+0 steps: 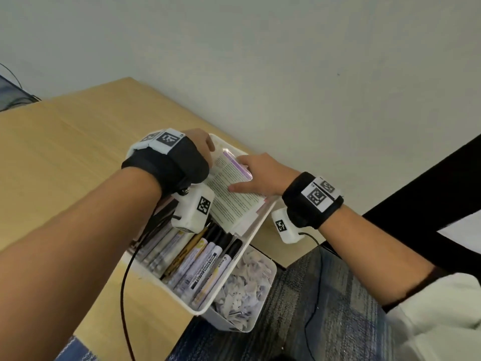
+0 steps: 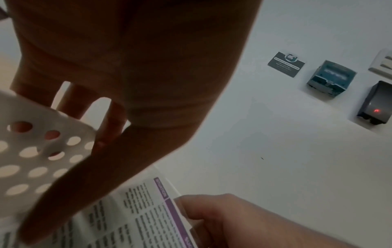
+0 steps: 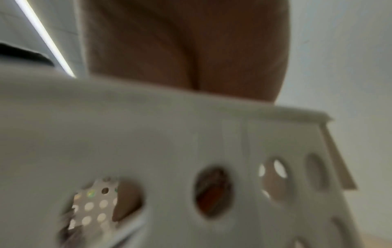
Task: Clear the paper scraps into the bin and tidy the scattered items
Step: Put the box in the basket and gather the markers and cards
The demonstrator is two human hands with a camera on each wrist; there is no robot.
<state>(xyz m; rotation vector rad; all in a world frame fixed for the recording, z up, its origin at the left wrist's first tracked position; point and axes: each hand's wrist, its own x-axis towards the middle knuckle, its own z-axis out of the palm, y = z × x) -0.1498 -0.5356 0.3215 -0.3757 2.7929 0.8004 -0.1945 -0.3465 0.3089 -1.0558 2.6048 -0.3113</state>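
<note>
From the head view, both hands were at the white perforated basket (image 1: 250,225) on the corner of the wooden table (image 1: 65,162). The left hand (image 1: 197,147) curled over the basket's far end wall, gripping it. The right hand (image 1: 256,175) lay with fingers fairly straight on a printed leaflet (image 1: 231,194), pressing it down onto a stack of papers in the basket. Markers (image 1: 208,259) lay packed side by side at the basket's near end. Below the table edge sat the bin (image 1: 263,303), with paper scraps (image 1: 244,285) already inside.

In the left wrist view, fingers (image 2: 110,124) wrapped behind the holed basket wall (image 2: 31,151), thumb inside along the leaflet (image 2: 135,211); the right hand (image 2: 233,221) touched the leaflet's purple edge.

The right wrist view was blurred: the basket's outer wall (image 3: 212,142) filled it, palm (image 3: 186,47) above, so the fingers could not be judged there.

The step looked like tidying: scraps binned, loose papers being settled into the basket. Next called for squaring the leaflet flush, then seating the basket fully on the table, since its near end overhung the edge above the bin.
</note>
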